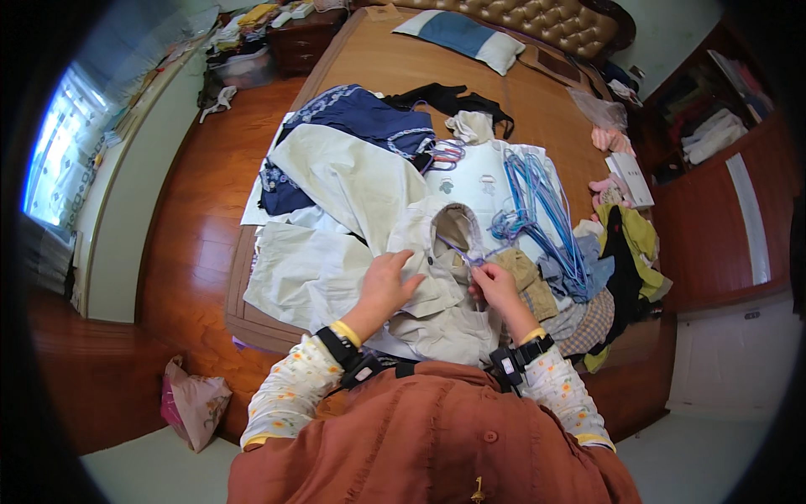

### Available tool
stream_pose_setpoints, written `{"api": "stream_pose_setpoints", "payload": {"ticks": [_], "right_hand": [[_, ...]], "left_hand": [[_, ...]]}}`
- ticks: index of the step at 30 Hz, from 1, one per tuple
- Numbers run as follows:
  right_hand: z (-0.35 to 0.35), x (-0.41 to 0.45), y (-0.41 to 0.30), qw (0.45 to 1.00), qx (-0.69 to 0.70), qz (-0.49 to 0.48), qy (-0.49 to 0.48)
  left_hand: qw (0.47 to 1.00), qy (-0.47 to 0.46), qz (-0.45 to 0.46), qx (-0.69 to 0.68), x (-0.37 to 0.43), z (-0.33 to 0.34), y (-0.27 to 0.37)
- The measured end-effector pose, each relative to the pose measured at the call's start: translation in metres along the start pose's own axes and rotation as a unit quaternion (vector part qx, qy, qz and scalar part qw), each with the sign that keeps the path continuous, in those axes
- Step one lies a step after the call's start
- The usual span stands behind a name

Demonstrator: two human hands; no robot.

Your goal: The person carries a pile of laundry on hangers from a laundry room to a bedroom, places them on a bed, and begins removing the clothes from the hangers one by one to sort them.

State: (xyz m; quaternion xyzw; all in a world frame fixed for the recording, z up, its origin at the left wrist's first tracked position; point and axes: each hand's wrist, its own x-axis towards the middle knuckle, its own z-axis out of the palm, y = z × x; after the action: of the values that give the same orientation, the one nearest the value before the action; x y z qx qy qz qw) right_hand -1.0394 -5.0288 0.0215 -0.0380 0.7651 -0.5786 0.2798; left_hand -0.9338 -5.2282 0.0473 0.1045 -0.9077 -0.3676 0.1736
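A cream-coloured garment (352,183) is spread in front of me, with two long wide parts reaching left. Its rounded opening (458,222) gapes towards me, and a dark button sits by the edge. My right hand (495,286) pinches a purple clothes hanger (463,253), part of which lies inside the opening. The rest of the hanger is hidden by cloth and fingers. My left hand (389,288) is over the garment with thumb and fingers apart, holding nothing; whether it presses on the cloth I cannot tell.
A bundle of blue hangers (548,220) lies to the right on folded clothes, beside khaki cloth (526,280). Navy patterned clothing (359,120) and a black garment (441,97) lie beyond. A pillow (459,38) is near the headboard (541,19). A bag (195,403) stands on the floor at left.
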Motion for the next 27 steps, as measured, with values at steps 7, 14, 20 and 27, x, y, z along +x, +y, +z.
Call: {"api": "stream_pose_setpoints", "payload": {"ticks": [7,14,20,27], "right_hand": [[0.009,-0.046,-0.055,0.999,-0.002,-0.045,0.015],[-0.024,-0.057,-0.039,0.983,-0.142,-0.108,0.043],[0.002,-0.083,-0.069,0.969,-0.057,-0.103,-0.217],[-0.024,-0.07,-0.078,0.986,-0.046,-0.103,-0.124]], "left_hand": [[0.993,0.108,-0.055,-0.007,0.03,0.019,0.012],[0.981,0.193,0.0,-0.033,0.057,-0.009,-0.017],[0.966,0.204,0.155,0.045,0.087,-0.045,-0.03],[0.942,0.137,0.258,0.168,0.077,-0.074,-0.046]]}}
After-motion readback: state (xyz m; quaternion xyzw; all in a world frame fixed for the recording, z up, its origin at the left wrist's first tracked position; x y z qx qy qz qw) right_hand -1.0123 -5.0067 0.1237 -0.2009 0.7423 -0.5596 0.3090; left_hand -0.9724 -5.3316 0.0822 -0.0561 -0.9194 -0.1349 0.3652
